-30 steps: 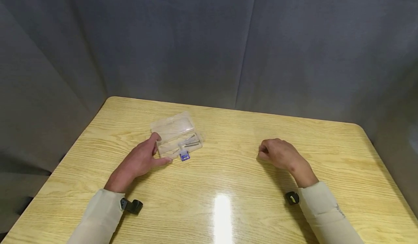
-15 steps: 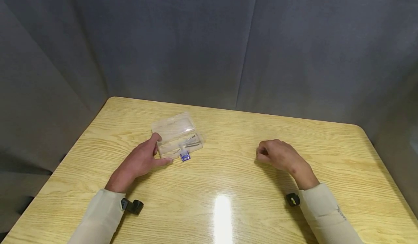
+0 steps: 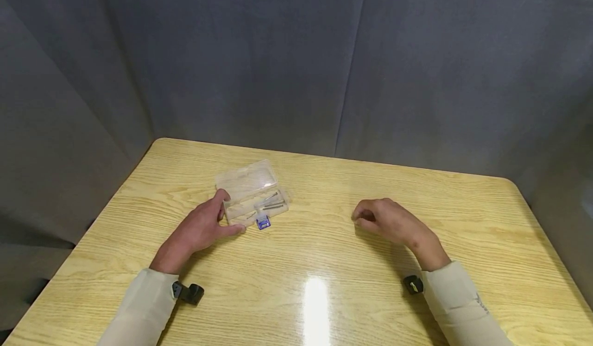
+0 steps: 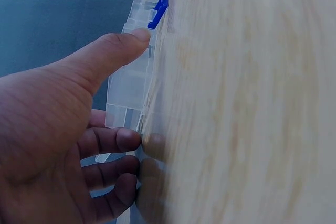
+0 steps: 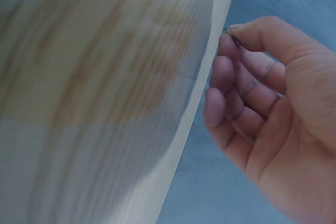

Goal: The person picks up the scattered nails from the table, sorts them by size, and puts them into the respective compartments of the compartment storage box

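Note:
A clear plastic box (image 3: 235, 210) lies on the table with its lid (image 3: 245, 179) folded back, away from me. Several thin metal pins (image 3: 273, 206), nails or screws by their look, lie inside. A blue latch (image 3: 263, 223) sticks out at its near side. My left hand (image 3: 199, 227) holds the box at its left end, thumb along the near wall (image 4: 128, 85) and fingers curled by the end. Over the table to the right, my right hand (image 3: 394, 222) pinches a small thin metal piece (image 5: 234, 37) between thumb and index finger; most of it is hidden.
The wooden table (image 3: 296, 253) has a bright light reflection near its front. Grey cloth (image 3: 278, 68) hangs behind and at both sides. Each sleeve cuff carries a black camera (image 3: 189, 293).
My right hand has moved a little left toward the box, still pinching. The left hand and the box have stayed almost in place.

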`<state>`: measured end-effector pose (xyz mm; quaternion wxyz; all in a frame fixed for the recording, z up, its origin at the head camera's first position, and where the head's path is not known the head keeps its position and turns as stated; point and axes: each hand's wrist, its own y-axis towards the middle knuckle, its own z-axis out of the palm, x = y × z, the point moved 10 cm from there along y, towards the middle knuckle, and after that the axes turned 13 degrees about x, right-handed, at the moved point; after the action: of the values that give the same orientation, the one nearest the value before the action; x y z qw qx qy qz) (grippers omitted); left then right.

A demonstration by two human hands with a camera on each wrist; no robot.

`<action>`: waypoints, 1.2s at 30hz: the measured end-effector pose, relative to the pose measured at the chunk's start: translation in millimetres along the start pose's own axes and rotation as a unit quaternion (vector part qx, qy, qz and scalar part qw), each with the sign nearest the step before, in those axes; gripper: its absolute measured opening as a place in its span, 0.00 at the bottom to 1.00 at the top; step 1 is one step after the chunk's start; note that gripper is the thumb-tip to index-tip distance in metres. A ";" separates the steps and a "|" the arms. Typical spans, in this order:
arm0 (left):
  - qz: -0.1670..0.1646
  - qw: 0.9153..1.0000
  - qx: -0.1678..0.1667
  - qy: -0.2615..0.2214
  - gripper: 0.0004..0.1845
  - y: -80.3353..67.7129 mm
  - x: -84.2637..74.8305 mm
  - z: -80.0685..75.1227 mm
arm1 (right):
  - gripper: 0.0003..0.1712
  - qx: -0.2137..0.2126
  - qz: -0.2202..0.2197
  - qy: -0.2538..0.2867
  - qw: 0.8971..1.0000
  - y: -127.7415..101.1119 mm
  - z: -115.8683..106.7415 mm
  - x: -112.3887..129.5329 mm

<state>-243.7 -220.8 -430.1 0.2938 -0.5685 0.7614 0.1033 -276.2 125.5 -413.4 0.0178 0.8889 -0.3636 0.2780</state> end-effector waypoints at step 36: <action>-0.001 1.000 -0.004 -0.005 0.34 0.4 1.2 0.3 | 0.06 -0.019 -0.071 -0.079 0.994 65.4 -8.4 77.7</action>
<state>-244.1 -221.5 -431.1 0.2952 -0.5704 0.7587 0.1091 -278.0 29.9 -378.1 0.0258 0.9311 -0.3054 0.1978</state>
